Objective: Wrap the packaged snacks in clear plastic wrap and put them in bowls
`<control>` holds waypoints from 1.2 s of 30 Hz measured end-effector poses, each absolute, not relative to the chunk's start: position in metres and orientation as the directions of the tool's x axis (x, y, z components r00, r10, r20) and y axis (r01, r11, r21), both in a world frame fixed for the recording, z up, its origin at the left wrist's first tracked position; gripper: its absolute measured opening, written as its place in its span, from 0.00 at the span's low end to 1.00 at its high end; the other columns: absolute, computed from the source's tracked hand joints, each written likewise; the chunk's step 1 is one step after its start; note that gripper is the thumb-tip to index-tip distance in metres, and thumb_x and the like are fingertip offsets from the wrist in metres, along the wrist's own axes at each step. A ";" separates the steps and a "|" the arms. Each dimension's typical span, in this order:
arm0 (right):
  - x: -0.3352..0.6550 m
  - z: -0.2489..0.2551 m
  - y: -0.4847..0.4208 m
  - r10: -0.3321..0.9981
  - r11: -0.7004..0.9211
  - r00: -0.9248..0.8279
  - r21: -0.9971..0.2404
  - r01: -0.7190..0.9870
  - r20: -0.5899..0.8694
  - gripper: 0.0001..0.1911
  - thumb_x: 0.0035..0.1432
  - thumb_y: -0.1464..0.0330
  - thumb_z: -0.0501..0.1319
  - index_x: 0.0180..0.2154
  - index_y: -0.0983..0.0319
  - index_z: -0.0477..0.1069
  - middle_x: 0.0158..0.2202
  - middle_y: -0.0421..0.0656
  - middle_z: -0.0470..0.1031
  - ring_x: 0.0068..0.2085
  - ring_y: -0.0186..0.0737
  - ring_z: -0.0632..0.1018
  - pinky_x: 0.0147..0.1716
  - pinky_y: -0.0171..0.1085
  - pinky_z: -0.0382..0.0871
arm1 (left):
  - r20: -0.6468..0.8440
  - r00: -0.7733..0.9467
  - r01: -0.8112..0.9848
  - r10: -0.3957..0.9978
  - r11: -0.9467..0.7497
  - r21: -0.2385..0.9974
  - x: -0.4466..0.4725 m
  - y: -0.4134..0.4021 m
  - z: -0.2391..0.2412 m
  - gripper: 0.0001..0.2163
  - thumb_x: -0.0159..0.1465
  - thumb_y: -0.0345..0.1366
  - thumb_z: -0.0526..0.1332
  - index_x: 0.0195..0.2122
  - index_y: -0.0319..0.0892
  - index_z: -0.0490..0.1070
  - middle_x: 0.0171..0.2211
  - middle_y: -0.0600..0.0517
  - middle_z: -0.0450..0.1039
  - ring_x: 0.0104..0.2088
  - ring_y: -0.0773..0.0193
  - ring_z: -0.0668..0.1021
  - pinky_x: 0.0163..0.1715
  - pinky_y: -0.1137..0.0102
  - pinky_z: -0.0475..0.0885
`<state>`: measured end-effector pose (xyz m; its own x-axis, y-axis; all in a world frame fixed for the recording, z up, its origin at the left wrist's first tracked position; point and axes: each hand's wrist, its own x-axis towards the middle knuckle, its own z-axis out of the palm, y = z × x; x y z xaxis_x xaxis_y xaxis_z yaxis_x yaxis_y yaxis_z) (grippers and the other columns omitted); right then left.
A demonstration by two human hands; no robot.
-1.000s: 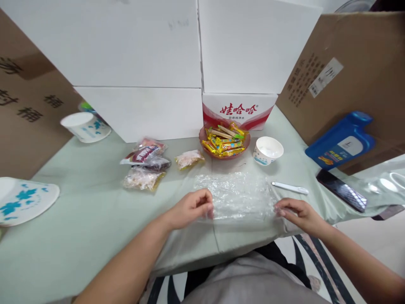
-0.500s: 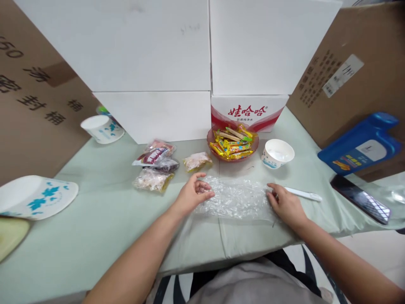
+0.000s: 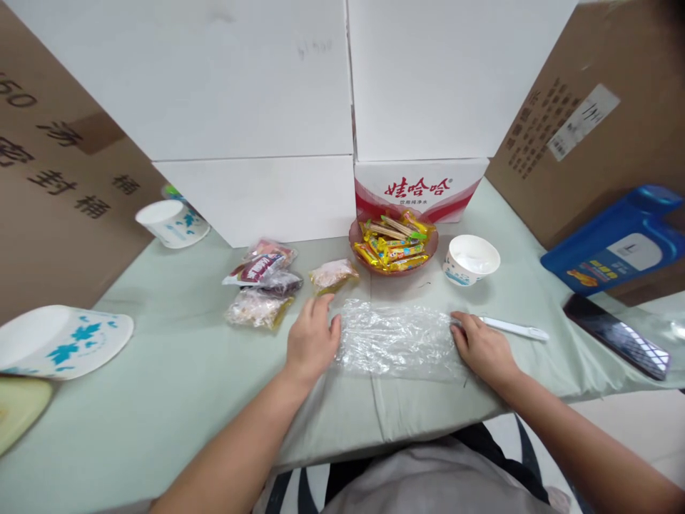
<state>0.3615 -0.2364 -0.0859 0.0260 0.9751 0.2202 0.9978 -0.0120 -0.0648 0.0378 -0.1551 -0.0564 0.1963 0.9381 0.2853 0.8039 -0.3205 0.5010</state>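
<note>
To keep the crinkled clear plastic (image 3: 396, 341) flat on the worktop (image 3: 182, 400), light, even pressure at both ends seems best, the left hand (image 3: 312, 344) beside its left edge with thumb and fingers apart, the right hand (image 3: 484, 351) at its right end, fingers bent, any pinch impossible to tell.

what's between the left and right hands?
Crumpled clear plastic lies between the left hand and the right hand, as the head view shows.
</note>
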 end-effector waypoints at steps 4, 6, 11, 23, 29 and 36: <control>0.364 -0.083 -0.238 0.979 -0.014 0.031 -0.082 0.997 0.204 0.18 0.66 0.65 0.48 0.52 0.63 0.67 0.43 0.49 0.79 0.37 0.47 0.80 0.30 0.41 0.71 | 0.317 0.673 0.557 0.668 -0.740 0.377 0.048 -0.161 -0.067 0.12 0.66 0.39 0.56 0.48 0.43 0.72 0.49 0.44 0.74 0.52 0.53 0.73 0.54 0.60 0.66; 0.370 -0.078 -0.239 0.976 -0.058 0.073 -0.074 0.996 0.207 0.19 0.65 0.65 0.49 0.53 0.64 0.67 0.40 0.49 0.79 0.35 0.48 0.79 0.29 0.42 0.70 | 0.189 0.815 0.477 0.548 -0.819 0.319 0.054 -0.163 -0.072 0.21 0.65 0.45 0.60 0.57 0.45 0.67 0.60 0.44 0.66 0.62 0.48 0.64 0.62 0.53 0.56; 0.371 -0.057 -0.239 0.932 0.010 -0.008 -0.005 1.000 0.363 0.17 0.64 0.68 0.50 0.48 0.66 0.71 0.45 0.54 0.76 0.46 0.52 0.76 0.45 0.48 0.68 | -0.014 0.836 0.536 0.549 -0.810 0.239 0.059 -0.163 -0.075 0.32 0.64 0.52 0.59 0.66 0.48 0.54 0.69 0.46 0.47 0.69 0.47 0.48 0.65 0.47 0.41; 0.349 -0.091 -0.251 0.953 0.295 -0.292 -0.034 0.955 0.082 0.48 0.58 0.40 0.50 0.68 0.65 0.48 0.69 0.56 0.49 0.68 0.61 0.48 0.62 0.62 0.46 | -0.036 0.729 0.678 0.684 -0.713 0.181 0.049 -0.162 -0.080 0.40 0.58 0.62 0.58 0.67 0.48 0.52 0.70 0.43 0.45 0.68 0.40 0.46 0.63 0.44 0.41; 0.384 -0.078 -0.286 0.930 0.346 -0.327 -0.102 0.932 0.168 0.44 0.56 0.46 0.59 0.66 0.62 0.53 0.68 0.55 0.52 0.68 0.60 0.50 0.62 0.61 0.51 | 0.097 0.781 0.564 0.616 -0.764 0.311 0.045 -0.168 -0.055 0.36 0.50 0.58 0.68 0.57 0.46 0.66 0.63 0.42 0.57 0.64 0.40 0.55 0.62 0.47 0.50; 0.394 -0.073 -0.301 0.875 0.482 -0.426 -0.322 0.815 0.232 0.14 0.65 0.68 0.56 0.51 0.56 0.72 0.52 0.46 0.75 0.56 0.46 0.73 0.54 0.48 0.71 | -0.109 0.861 0.484 0.497 -0.731 0.481 0.040 -0.169 -0.028 0.07 0.52 0.32 0.70 0.28 0.42 0.72 0.41 0.51 0.69 0.46 0.56 0.69 0.48 0.63 0.66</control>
<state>0.3938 -0.3012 -0.0733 -0.4259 0.8746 0.2318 0.8147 0.4822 -0.3221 0.0398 -0.1693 -0.0279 0.8606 0.4973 -0.1093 0.4837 -0.7314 0.4808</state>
